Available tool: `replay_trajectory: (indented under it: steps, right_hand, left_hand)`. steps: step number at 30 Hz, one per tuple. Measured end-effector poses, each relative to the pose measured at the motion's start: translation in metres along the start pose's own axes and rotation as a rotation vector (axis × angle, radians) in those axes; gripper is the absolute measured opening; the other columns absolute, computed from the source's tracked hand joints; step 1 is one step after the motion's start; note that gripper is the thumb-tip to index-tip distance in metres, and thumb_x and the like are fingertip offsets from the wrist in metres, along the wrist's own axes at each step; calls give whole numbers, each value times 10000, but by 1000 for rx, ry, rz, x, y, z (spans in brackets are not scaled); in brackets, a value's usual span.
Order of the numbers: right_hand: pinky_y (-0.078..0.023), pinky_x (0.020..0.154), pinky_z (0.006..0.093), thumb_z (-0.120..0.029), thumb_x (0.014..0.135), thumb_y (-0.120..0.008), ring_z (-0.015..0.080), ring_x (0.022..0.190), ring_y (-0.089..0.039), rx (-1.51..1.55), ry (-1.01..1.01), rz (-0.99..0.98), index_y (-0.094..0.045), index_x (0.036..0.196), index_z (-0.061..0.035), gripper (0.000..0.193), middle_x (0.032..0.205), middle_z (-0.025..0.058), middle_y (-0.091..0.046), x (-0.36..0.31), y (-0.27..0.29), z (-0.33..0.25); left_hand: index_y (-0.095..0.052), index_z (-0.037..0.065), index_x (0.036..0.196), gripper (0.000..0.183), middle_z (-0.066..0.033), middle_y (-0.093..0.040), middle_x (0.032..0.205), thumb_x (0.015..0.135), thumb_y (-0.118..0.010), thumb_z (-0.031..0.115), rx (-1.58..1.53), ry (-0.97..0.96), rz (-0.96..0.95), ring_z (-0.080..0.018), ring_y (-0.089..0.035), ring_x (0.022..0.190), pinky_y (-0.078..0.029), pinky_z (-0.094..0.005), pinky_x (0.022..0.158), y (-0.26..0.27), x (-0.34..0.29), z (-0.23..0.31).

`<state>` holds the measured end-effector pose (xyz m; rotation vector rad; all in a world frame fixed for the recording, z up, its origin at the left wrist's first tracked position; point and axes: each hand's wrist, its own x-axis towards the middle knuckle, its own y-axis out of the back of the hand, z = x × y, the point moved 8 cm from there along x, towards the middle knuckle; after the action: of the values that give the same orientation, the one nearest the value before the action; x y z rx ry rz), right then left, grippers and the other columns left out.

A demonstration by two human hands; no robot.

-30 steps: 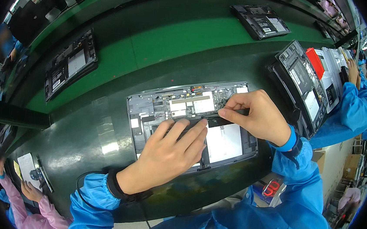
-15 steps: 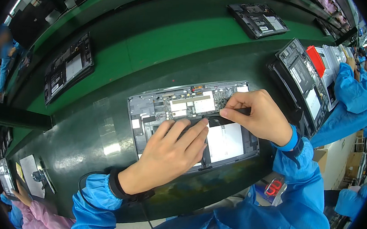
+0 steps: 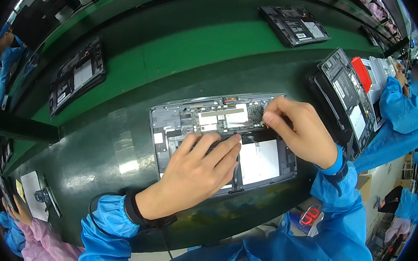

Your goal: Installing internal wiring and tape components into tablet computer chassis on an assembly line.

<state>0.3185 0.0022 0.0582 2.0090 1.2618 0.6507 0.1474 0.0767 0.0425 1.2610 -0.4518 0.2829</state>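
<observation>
An opened laptop base [image 3: 258, 160] lies on the dark green bench in front of me, its circuit board [image 3: 223, 118] and a white-labelled battery bare. My left hand [image 3: 198, 172] rests palm down across its middle, fingers stretched out, the fingertips at the lower edge of the board beside a black strip [image 3: 256, 134]. Over the board's right end, my right hand [image 3: 301, 131] is closed with thumb and forefinger pinched together. Whatever lies between those fingertips is too small to make out. The parts beneath both hands are hidden.
Other opened laptop bases sit at the left [image 3: 78, 77], at the far right [image 3: 294, 26] and at the right [image 3: 349, 95], by a red bin [image 3: 361, 74]. Co-workers in blue [image 3: 404, 110] and pink [image 3: 50, 243] sleeves are on both sides. Red-handled scissors [image 3: 310, 215] lie below the bench edge.
My right hand has moved slightly up and to the right, off the black strip, with its fingertips still pinched. My left hand stays almost in place on the laptop.
</observation>
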Motion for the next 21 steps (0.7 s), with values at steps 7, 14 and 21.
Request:
replay_trajectory:
  steps: [7, 14, 21]
  right_hand:
    - [-439, 842, 432, -268, 827, -825, 346, 867, -659, -264, 157, 65, -605, 1110, -27, 432, 963, 153, -689, 11, -24, -20]
    - [-448, 917, 446, -238, 764, -846, 334, 930, -699, -132, 46, 3, -598, 1098, -31, 464, 1039, 144, -731, 19, -33, -7]
    - [-451, 858, 395, -213, 752, -839, 318, 889, -715, -124, 32, 69, -619, 1064, -41, 419, 1027, 129, -742, 17, -33, -5]
  left_hand:
    - [-756, 17, 1155, 346, -39, -712, 1258, 832, -790, 136, -42, -12, 14, -236, -614, 1040, -483, -372, 872, -4, -1, -2]
    - [-758, 6, 1149, 339, -46, -718, 1222, 835, -786, 132, -47, -14, 29, -239, -608, 1040, -484, -373, 870, -6, -4, -2]
    - [-757, 5, 1144, 333, -50, -715, 1210, 835, -786, 128, -57, -27, 48, -248, -607, 1039, -489, -378, 866, -5, -3, -1]
